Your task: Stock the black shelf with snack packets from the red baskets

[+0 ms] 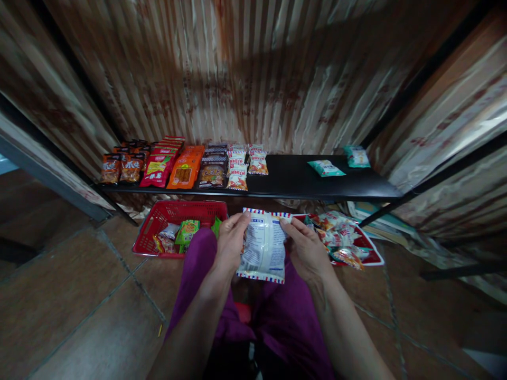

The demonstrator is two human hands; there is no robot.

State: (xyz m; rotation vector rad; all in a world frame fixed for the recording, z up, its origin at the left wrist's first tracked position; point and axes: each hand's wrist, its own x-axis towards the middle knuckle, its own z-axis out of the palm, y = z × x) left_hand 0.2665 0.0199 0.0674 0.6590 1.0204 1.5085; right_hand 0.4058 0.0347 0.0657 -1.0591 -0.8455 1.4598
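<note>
Between my two hands I hold a snack bag (263, 248), its white printed back facing me and its ends striped red and blue. My left hand (232, 237) pinches the bag's upper left edge, thumb on top. At the upper right corner my right hand (307, 245) grips it the same way. Beyond it, on the black shelf (293, 177), similar white and red snack bags (237, 177) stand in short rows. Two teal and white bags (326, 168) lie farther right on that shelf.
Left on the shelf are brown bags (132, 168), red bags (158, 163), orange bags (186, 168) and dark bags (213, 173). A red basket (142, 229) with several packets stands below left; another basket (376, 256), heaped with bags, is below right. Black posts (443, 169) flank the shelf.
</note>
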